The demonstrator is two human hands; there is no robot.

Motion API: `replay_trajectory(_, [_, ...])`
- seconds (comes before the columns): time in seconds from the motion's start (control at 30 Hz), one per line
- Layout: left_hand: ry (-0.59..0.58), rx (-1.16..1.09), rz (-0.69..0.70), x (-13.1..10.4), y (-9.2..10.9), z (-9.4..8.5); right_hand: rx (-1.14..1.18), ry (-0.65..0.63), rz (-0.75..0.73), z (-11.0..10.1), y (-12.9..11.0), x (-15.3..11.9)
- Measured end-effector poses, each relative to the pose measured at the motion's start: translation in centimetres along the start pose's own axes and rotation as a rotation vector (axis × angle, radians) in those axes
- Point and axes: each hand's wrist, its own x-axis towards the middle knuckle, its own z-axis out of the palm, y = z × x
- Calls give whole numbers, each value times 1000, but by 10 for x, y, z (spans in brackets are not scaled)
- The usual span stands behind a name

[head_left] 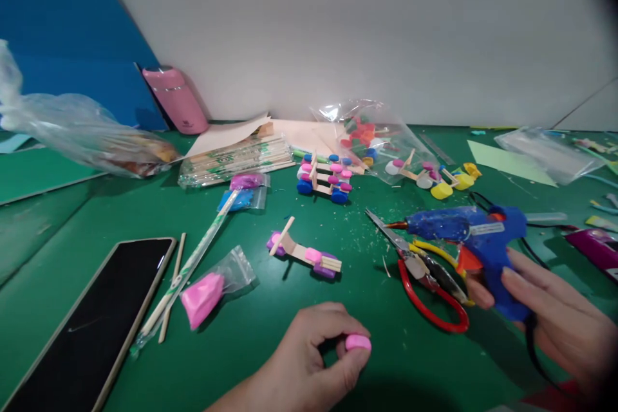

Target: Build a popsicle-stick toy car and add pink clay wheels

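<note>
Between the thumb and fingers of my left hand (pixel 318 351) is a small rounded piece of pink clay (pixel 358 342). My right hand (pixel 555 309) grips a blue hot glue gun (pixel 497 270) by its handle, its copper-coloured nozzle facing left over the table. Below the gun's barrel lie red-handled scissors (pixel 425 280) and yellow-handled pliers (pixel 449 277), partly overlapping. Beyond my left hand stands a small toy vehicle (pixel 306 252) of wooden sticks with pink and purple clay parts. A bag of pink clay (pixel 205 296) lies left of it.
A phone (pixel 96 322) and wrapped chopsticks (pixel 193 257) lie at the left. Further back are finished toy vehicles (pixel 326 177), a packet of sticks (pixel 236 161), a clear bag of coloured pieces (pixel 381 135) and a pink bottle (pixel 177 100). The gun's black cord trails at the right.
</note>
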Motion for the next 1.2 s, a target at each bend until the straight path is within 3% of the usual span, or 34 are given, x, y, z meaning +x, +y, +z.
replay_trajectory(0.2, [72,-40,-4,3,-2,1,-325,-186,-112,33,-6,-11])
replay_trajectory(0.33, [102,35,49,4,1,-2,-542,-177,-160,45,-11,-13])
replay_trajectory(0.43, [120,132,182,6,1,-5,-645,-158,-160,46,-9,-16])
replay_trajectory(0.57, [148,151,322,6,-4,-10,-701,-128,-133,50,-6,-22])
replay_trajectory(0.73, [109,152,326,5,-13,-15,-738,-154,-127,48,2,-19])
replay_trajectory(0.87, [160,171,380,3,-19,-16,-814,-194,-80,41,11,-14])
replay_trajectory(1.2, [227,261,394,1,-20,-16,-875,-161,-162,57,-5,-21])
